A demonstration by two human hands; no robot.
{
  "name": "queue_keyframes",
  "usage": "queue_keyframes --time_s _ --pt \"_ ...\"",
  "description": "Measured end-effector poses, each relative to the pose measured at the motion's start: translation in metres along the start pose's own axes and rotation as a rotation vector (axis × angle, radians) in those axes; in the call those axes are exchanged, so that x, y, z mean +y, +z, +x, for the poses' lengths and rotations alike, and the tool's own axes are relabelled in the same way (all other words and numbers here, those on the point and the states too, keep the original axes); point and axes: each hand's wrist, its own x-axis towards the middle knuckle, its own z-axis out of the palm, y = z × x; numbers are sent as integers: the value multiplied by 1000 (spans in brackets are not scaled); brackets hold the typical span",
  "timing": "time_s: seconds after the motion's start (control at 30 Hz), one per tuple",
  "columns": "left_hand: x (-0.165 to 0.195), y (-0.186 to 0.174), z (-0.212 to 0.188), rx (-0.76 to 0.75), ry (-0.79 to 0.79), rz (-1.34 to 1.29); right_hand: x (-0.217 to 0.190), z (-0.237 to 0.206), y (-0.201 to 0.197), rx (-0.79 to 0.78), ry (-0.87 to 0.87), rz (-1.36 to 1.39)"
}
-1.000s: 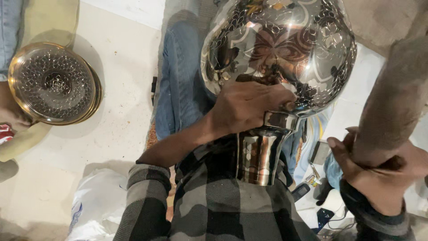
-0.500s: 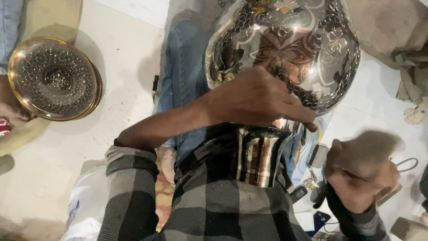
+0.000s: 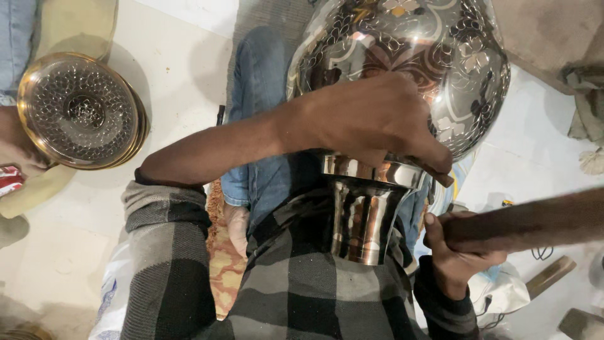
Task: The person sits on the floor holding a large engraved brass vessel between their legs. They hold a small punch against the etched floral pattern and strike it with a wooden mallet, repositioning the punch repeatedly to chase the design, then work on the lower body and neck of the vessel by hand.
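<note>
from my remote seat i saw the left hand (image 3: 377, 123) spread flat, fingers curled over the shoulder of a large engraved metal pot (image 3: 402, 69), whose round body bulged above and beyond that hand and whose fluted neck (image 3: 365, 220) pointed below it toward the checked shirt (image 3: 296, 289). the right hand (image 3: 462, 252), just beside the neck, was closed around a dark wooden handle (image 3: 535, 223). a perforated brass bowl (image 3: 82, 110) lay well apart, off past the left forearm.
</note>
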Motion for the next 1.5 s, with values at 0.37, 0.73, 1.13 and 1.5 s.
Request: queue_keyframes --time_s 0.37,0.73,1.13,1.5 --pt "9 -3 -1 -44 -31 122 10 21 -6 -49 -324 -405" --pt "13 12 -26 83 -123 159 -28 40 -29 -205 -144 -450" --pt "20 46 -52 370 -268 350 -78 87 -44 -462 -300 -713" --pt "48 98 -69 935 -504 297 -148 128 -18 -637 -23 -915"
